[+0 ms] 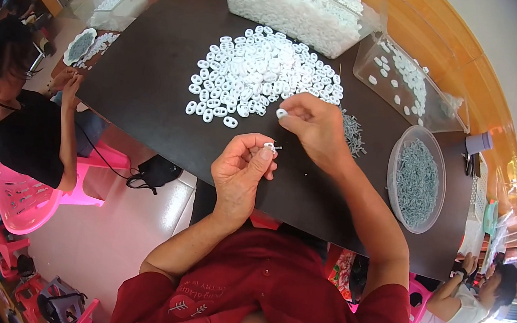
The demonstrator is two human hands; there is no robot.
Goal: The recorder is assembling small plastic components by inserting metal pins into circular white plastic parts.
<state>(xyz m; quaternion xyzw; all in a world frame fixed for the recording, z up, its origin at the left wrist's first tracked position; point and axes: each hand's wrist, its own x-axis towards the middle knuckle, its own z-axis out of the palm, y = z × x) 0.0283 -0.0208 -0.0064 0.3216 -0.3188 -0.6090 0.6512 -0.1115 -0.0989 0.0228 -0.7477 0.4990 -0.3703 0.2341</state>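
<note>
1. Left hand (pixel 241 169): fingers pinched on a small white ring (pixel 269 145) with a metal pin, held above the dark table (pixel 152 77).
2. Right hand (pixel 314 126): fingertips closed on another white piece (pixel 282 113), just beside the pile of white rings (pixel 262 75).
3. Round bowl of grey metal pins (pixel 418 178): on the table, to the right of the right forearm.
4. Clear tub of white rings (pixel 303 5): at the far edge.
</note>
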